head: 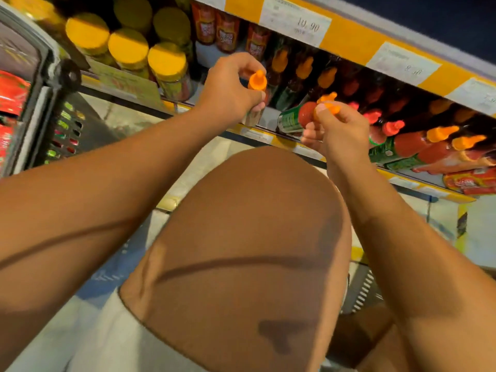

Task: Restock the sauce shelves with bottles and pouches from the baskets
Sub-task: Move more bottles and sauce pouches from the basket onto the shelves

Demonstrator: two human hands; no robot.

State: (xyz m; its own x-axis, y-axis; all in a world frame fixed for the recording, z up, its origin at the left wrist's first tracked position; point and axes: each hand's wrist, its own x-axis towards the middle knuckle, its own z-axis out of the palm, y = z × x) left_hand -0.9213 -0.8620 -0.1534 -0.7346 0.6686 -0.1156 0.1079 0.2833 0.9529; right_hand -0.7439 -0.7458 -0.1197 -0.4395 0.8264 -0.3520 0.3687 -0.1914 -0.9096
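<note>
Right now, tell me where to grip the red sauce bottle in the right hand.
Grip the red sauce bottle around its green-labelled body, coming from the aisle side. It lies tilted, and the right hand only pinches its narrow orange cap, probably a weaker hold.

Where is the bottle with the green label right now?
In the head view the green-label bottle is right of centre, gripped by the right hand at the shelf edge, beside the left hand.

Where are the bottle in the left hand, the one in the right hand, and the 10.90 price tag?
Left-hand bottle [257, 81], head view, orange cap.
Right-hand bottle [294, 119], head view, green label.
Price tag [295, 22], head view, white paper.
</note>
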